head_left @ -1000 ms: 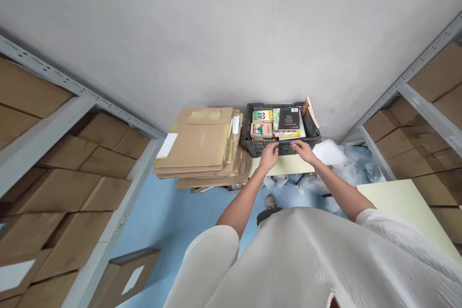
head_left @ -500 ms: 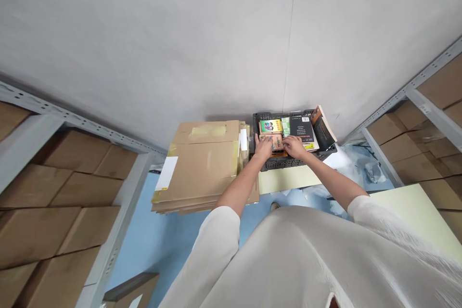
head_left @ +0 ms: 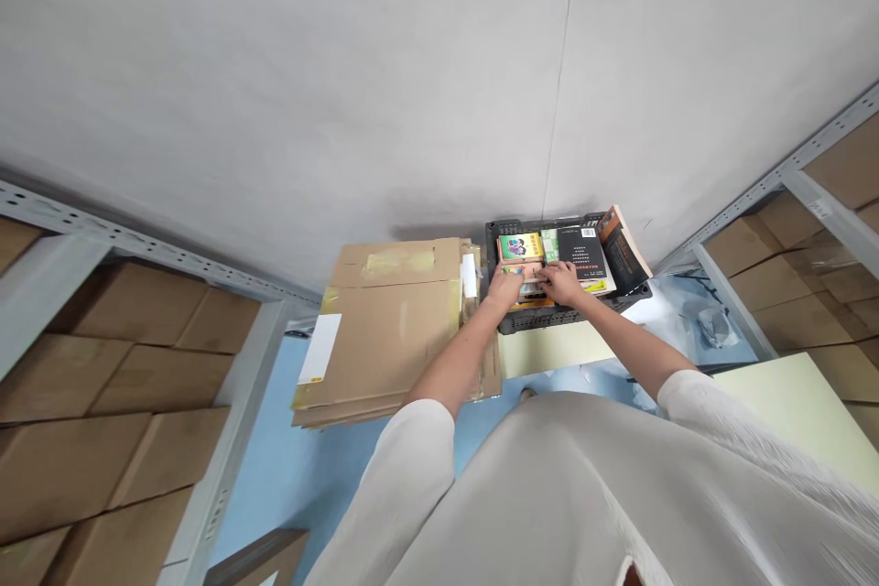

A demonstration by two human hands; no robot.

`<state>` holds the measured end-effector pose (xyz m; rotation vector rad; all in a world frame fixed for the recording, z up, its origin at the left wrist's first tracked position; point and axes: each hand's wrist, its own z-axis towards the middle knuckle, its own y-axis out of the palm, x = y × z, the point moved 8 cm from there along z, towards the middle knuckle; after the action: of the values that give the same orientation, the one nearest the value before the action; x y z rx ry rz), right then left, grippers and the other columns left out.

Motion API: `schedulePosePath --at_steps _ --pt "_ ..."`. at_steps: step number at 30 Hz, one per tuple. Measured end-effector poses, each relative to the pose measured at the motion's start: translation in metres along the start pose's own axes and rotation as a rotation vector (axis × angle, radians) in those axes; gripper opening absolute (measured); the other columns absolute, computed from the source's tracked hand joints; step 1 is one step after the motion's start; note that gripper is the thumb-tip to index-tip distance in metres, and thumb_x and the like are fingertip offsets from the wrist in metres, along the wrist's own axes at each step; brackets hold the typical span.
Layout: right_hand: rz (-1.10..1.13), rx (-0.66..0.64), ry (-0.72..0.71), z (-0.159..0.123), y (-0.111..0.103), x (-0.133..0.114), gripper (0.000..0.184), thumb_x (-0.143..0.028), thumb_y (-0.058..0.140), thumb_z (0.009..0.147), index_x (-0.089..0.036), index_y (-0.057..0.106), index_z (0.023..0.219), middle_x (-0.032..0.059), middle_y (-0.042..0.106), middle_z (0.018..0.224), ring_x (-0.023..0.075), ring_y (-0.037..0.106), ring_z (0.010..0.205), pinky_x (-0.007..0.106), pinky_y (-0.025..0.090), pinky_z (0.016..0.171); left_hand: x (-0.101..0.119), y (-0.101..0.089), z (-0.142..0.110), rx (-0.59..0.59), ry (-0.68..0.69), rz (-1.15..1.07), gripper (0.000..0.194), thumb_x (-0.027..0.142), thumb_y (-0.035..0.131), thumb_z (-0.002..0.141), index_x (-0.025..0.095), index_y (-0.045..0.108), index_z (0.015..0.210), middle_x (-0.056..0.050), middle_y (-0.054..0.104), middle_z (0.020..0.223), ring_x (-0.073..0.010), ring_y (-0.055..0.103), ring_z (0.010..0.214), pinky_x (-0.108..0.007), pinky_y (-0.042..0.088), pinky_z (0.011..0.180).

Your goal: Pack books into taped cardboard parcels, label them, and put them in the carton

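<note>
Against the wall, a black plastic crate (head_left: 542, 320) holds books. My left hand (head_left: 506, 287) and my right hand (head_left: 561, 283) both reach over its front rim. Between them is a small pink-orange book (head_left: 526, 271), gripped at its left and right sides; fingers partly cover it. Behind it lies a small yellow-green book (head_left: 520, 245). On the right of the crate sits a black book (head_left: 580, 251) with a barcode, on top of other books. Another dark book (head_left: 622, 252) leans upright against the crate's right end.
A stack of flattened cardboard boxes (head_left: 391, 320) stands left of the crate. The crate rests on a pale yellow tabletop (head_left: 553, 346). Shelves of cartons (head_left: 75, 439) flank both sides. Clear plastic wrap (head_left: 714, 325) lies at right, near another pale yellow board (head_left: 803, 412).
My hands moved from the crate's front rim into the crate and took hold of the small pink-orange book. The view has shifted, so the crate appears lower and further right.
</note>
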<state>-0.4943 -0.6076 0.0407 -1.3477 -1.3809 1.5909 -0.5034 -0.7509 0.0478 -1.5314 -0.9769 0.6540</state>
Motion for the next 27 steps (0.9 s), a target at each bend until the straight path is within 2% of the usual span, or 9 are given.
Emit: schedulePosePath --at_steps 3,6,10,14,17,21,24,27 --pt "0.041 -0.003 0.031 0.003 -0.001 0.003 0.044 -0.028 0.063 0.099 -0.023 0.073 0.142 0.0130 0.076 0.142 0.0345 0.053 0.145 0.053 0.031 0.119 -0.004 -0.012 -0.005 0.047 -0.021 -0.014 0.037 0.006 0.060 0.095 0.015 0.077 0.127 -0.011 0.085 0.103 -0.0260 0.078 0.113 -0.044 0.032 0.130" --pt "0.128 0.041 0.052 0.007 -0.010 0.005 0.044 -0.027 0.058 0.103 -0.023 0.071 0.145 0.0119 0.077 0.140 0.0327 0.062 0.136 0.050 0.040 0.116 -0.008 -0.029 -0.011 0.121 -0.033 -0.048 0.039 0.008 0.061 0.097 0.015 0.073 0.134 -0.011 0.085 0.107 -0.0257 0.078 0.109 -0.051 0.028 0.133" --pt "0.264 0.195 -0.009 0.006 -0.035 0.003 0.040 -0.030 0.051 0.108 -0.022 0.073 0.141 0.0110 0.077 0.140 0.0298 0.069 0.127 0.044 0.052 0.109 -0.010 -0.059 -0.018 0.280 -0.009 -0.105 0.036 0.007 0.060 0.096 0.019 0.073 0.126 -0.011 0.083 0.117 -0.0265 0.076 0.114 -0.054 0.023 0.136" --pt "0.316 0.383 -0.061 -0.010 -0.069 0.010 0.039 -0.035 0.048 0.111 -0.023 0.077 0.134 0.0109 0.079 0.133 0.0294 0.072 0.122 0.044 0.056 0.108 0.007 -0.083 -0.019 0.393 0.057 -0.148 0.039 0.006 0.058 0.096 0.025 0.073 0.127 -0.007 0.082 0.120 -0.0262 0.074 0.115 -0.053 0.022 0.137" --pt "0.313 0.492 -0.072 -0.034 -0.093 0.024 0.039 -0.037 0.046 0.113 -0.024 0.077 0.132 0.0104 0.081 0.130 0.0288 0.073 0.118 0.045 0.057 0.107 0.035 -0.097 -0.016 0.443 0.114 -0.121 0.043 0.007 0.051 0.099 0.026 0.072 0.132 -0.008 0.082 0.122 -0.0266 0.074 0.113 -0.055 0.024 0.135" --pt "0.289 0.613 -0.056 -0.081 -0.121 0.055 0.041 -0.040 0.044 0.115 -0.025 0.077 0.133 0.0104 0.081 0.129 0.0289 0.074 0.116 0.045 0.058 0.107 0.088 -0.115 -0.013 0.493 0.226 -0.075 0.040 0.015 0.046 0.106 0.026 0.072 0.134 -0.009 0.081 0.122 -0.0270 0.072 0.115 -0.055 0.028 0.133" --pt "0.263 0.662 -0.007 -0.128 -0.137 0.087 0.043 -0.041 0.040 0.116 -0.026 0.075 0.138 0.0098 0.080 0.134 0.0287 0.073 0.118 0.046 0.057 0.109 0.139 -0.124 -0.008 0.484 0.328 -0.052 0.038 0.020 0.043 0.110 0.026 0.073 0.133 -0.010 0.079 0.124 -0.0277 0.069 0.119 -0.053 0.032 0.130" --pt "0.222 0.641 0.127 -0.185 -0.146 0.128 0.047 -0.041 0.037 0.116 -0.025 0.073 0.142 0.0107 0.077 0.140 0.0289 0.071 0.122 0.047 0.055 0.112 0.204 -0.124 0.001 0.433 0.420 -0.040 0.040 0.021 0.047 0.109 0.027 0.070 0.141 -0.013 0.072 0.136 -0.0307 0.063 0.129 -0.052 0.034 0.127"
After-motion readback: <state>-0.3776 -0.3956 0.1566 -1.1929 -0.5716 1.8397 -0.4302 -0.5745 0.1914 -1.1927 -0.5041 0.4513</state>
